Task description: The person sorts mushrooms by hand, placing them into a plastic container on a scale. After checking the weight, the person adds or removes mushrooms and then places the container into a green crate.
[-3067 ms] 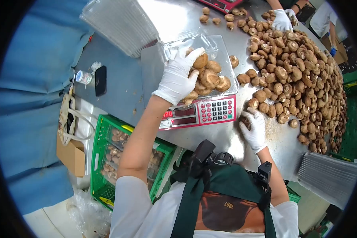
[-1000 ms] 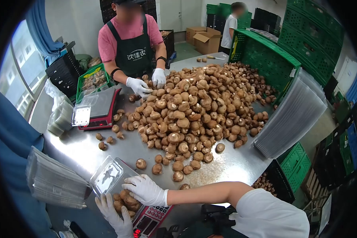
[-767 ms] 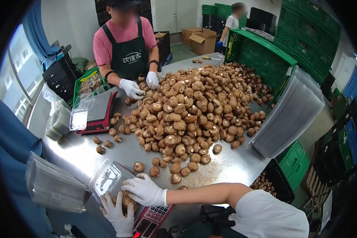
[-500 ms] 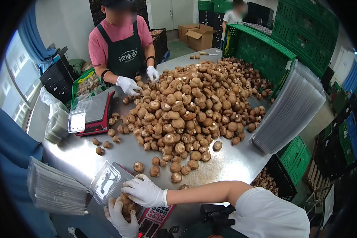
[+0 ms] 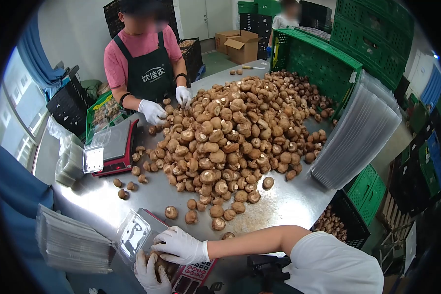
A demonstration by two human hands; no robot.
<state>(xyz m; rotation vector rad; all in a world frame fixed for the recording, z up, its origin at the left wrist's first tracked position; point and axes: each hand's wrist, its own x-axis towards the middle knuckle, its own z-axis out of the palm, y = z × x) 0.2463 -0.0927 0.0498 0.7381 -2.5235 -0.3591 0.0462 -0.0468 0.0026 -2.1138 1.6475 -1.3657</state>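
The left hand (image 5: 152,277), fingers spread, and right hand (image 5: 182,246), fingers close together, flank the mushrooms (image 5: 168,266), apparently to steady them (any pinch is hidden). Their clear clamshell (image 5: 133,235) lies open on the scale (image 5: 197,271), leaving access from above.

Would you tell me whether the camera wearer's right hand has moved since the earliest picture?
Yes, leftward: judged against the nearer scale, the right hand was off its right side, and is now over the clear container on it.
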